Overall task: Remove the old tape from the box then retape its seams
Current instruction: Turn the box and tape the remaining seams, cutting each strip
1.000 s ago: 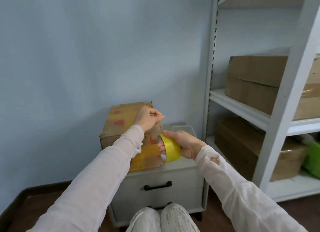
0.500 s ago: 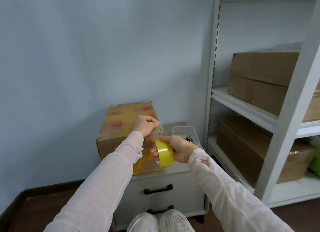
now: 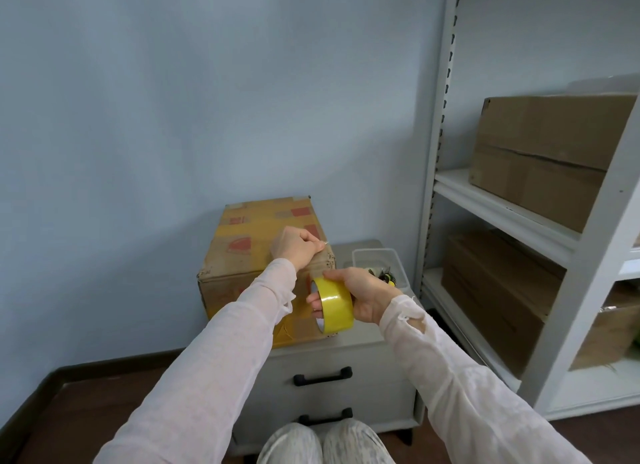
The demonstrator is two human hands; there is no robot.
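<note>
A worn cardboard box [image 3: 249, 242] with red marks and yellowish tape strips sits on a grey drawer cabinet [image 3: 346, 363] against the wall. My left hand [image 3: 298, 247] is curled over the box's top right front corner, pinching the free end of the tape there. My right hand [image 3: 360, 295] grips a yellow tape roll [image 3: 334, 304] just in front of the box's near face, fingers through its core. A stretch of tape runs from the roll up to my left hand.
A clear plastic tub [image 3: 381, 259] with small items stands on the cabinet right of the box. A white shelving unit [image 3: 588, 290] at the right holds brown cardboard boxes [image 3: 547, 159] on two levels. My knees [image 3: 325, 444] show at the bottom.
Both hands and the roll have shifted slightly lower and to the left against the box as the view tilted down. The grips look unchanged.
</note>
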